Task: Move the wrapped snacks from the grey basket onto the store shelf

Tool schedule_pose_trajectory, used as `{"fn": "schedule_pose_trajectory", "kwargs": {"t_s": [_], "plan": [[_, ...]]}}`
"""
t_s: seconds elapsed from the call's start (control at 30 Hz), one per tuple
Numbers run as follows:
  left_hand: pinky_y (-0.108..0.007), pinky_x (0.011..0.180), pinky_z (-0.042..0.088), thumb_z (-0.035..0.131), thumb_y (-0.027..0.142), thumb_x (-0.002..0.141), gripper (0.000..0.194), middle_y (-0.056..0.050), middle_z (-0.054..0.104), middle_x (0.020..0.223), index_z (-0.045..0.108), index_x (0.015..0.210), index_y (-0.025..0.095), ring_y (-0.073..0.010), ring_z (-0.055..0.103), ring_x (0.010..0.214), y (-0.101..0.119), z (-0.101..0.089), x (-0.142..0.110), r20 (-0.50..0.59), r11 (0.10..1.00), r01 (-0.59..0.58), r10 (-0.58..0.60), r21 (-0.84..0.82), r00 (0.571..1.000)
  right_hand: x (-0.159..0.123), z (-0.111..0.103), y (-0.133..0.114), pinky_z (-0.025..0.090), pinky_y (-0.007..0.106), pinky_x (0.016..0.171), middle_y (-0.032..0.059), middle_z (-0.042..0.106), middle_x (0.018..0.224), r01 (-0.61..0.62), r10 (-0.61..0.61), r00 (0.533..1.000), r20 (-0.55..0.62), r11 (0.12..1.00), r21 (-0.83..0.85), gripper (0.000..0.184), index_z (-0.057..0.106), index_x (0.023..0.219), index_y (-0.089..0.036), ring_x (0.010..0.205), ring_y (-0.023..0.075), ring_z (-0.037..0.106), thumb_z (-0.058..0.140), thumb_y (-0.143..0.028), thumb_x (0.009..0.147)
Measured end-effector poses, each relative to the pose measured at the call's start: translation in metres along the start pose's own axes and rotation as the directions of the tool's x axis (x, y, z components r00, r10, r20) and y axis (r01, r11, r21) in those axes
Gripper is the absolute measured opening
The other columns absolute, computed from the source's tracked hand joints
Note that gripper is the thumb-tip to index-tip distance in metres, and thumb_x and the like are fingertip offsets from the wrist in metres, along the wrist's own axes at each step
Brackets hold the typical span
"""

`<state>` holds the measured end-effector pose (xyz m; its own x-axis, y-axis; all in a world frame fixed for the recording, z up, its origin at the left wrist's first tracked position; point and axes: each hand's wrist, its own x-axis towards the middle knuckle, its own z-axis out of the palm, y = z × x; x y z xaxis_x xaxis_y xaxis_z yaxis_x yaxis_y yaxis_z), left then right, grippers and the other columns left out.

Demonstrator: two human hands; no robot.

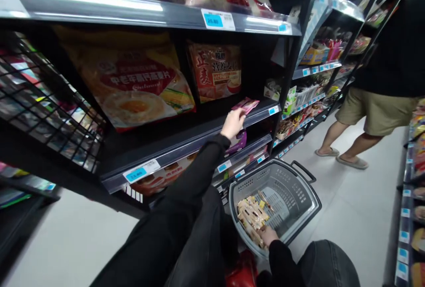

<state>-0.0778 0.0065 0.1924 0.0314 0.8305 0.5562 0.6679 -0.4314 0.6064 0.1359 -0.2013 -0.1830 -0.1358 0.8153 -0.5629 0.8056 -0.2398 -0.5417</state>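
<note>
My left hand (233, 123) reaches up to the middle shelf (186, 145) and its curled fingers grip a small pink packet (246, 105) lying at the shelf's front edge. My right hand (266, 235) is down in the grey shopping basket (299, 198) on the floor, closed on small yellow-beige packets (251, 216) piled in its near corner. Both arms wear black sleeves.
Large oatmeal bags (133, 88) and a red cereal bag (215, 72) stand on the shelf behind my left hand. Blue price tags line the shelf edges. Another person in khaki shorts and sandals (375, 114) stands in the aisle at right. A wire rack (43, 101) juts out at left.
</note>
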Motion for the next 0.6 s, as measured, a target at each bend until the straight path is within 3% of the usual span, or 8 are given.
{"fn": "schedule_pose_trajectory", "kwargs": {"t_s": [0.1, 0.23, 0.33, 0.47, 0.6], "plan": [[-0.039, 0.103, 0.027, 0.059, 0.012, 0.073, 0.029, -0.017, 0.058, 0.114, 0.060, 0.102, 0.011, -0.0276, 0.047, 0.114, -0.012, 0.012, 0.061, 0.093, 0.996, 0.073, -0.077, 0.052, 0.993, -0.001, 0.007, -0.003, 0.047, 0.034, 0.085, 0.0092, 0.069, 0.095, -0.002, 0.003, 0.999, 0.036, 1.000, -0.025, 0.022, 0.067, 0.084, -0.022, 0.098, 0.0253, 0.063, 0.051, -0.033, 0.074], [-0.033, 0.102, 0.029, 0.065, 0.008, 0.066, 0.029, -0.016, 0.059, 0.114, 0.064, 0.095, 0.012, -0.0268, 0.048, 0.115, -0.022, 0.023, 0.084, 0.203, 0.993, 0.120, -0.121, 0.017, 0.972, -0.002, 0.008, -0.002, 0.047, 0.037, 0.084, 0.0084, 0.069, 0.092, -0.008, 0.009, 1.000, 0.011, 0.999, -0.034, 0.016, 0.066, 0.077, -0.025, 0.098, 0.0285, 0.063, 0.053, -0.032, 0.070], [-0.033, 0.099, 0.032, 0.063, 0.008, 0.068, 0.025, -0.019, 0.062, 0.105, 0.065, 0.093, 0.010, -0.0277, 0.052, 0.111, -0.028, 0.024, 0.085, 0.143, 0.987, 0.132, -0.145, 0.097, 0.979, -0.001, 0.005, -0.001, 0.047, 0.036, 0.082, 0.0079, 0.069, 0.091, -0.012, 0.012, 1.000, -0.008, 1.000, -0.005, 0.016, 0.067, 0.076, -0.027, 0.098, 0.0283, 0.063, 0.054, -0.033, 0.069], [-0.037, 0.095, 0.035, 0.055, 0.010, 0.075, 0.019, -0.023, 0.063, 0.097, 0.064, 0.091, 0.005, -0.0292, 0.055, 0.105, -0.035, 0.019, 0.089, 0.043, 0.952, 0.213, -0.228, 0.221, 0.973, -0.002, 0.000, -0.006, 0.046, 0.034, 0.083, 0.0129, 0.068, 0.098, 0.014, -0.014, 1.000, 0.018, 1.000, -0.008, 0.030, 0.068, 0.089, -0.019, 0.098, 0.0262, 0.063, 0.049, -0.038, 0.074], [-0.030, 0.087, 0.043, 0.039, 0.014, 0.086, 0.026, -0.015, 0.064, 0.097, 0.062, 0.098, 0.009, -0.0211, 0.061, 0.093, -0.022, 0.002, 0.079, -0.203, 0.972, 0.212, -0.189, 0.096, 0.961, -0.005, -0.007, -0.014, 0.045, 0.032, 0.085, 0.0109, 0.068, 0.100, 0.031, -0.031, 0.999, 0.018, 0.999, 0.019, 0.026, 0.067, 0.089, -0.019, 0.099, 0.0239, 0.062, 0.050, -0.033, 0.075]]}}
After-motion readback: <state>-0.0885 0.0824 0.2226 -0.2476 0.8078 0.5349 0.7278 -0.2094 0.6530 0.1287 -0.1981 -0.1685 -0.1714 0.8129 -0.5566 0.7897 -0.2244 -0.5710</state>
